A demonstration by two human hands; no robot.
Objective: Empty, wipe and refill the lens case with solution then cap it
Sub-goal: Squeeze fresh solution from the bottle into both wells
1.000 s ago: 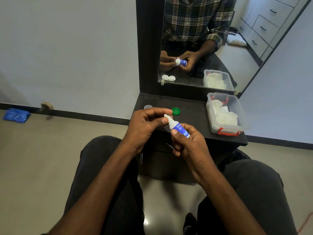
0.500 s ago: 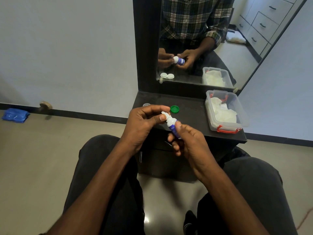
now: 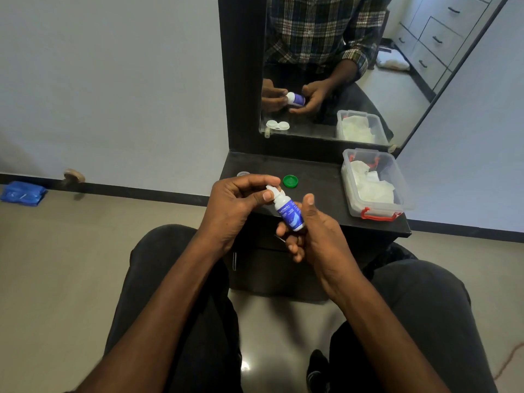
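From the head camera, the left hand [image 3: 236, 205] pinches the white cap of the solution bottle [image 3: 287, 212] between thumb and fingers, while the right hand [image 3: 309, 234] curls around the bottle's lower body from behind, thumb raised beside the label. The bottle is held tilted in the air over the front edge of the dark counter [image 3: 317, 191].

My judgement is that the bottle is being opened or closed at the cap, so the task sits around the refilling step. The lens case itself is hidden behind the left hand on the counter; only its reflection [image 3: 278, 125] shows in the mirror, two white wells side by side, and whether they hold liquid is too small to tell. A green cap [image 3: 290, 181] lies loose near the counter's middle, and a pale cap [image 3: 243, 174] sits by the left edge, so capping the case is not yet done.

At the counter's right edge stands a clear plastic box [image 3: 402, 194] with red latches, holding crumpled white tissues [image 3: 368, 185].
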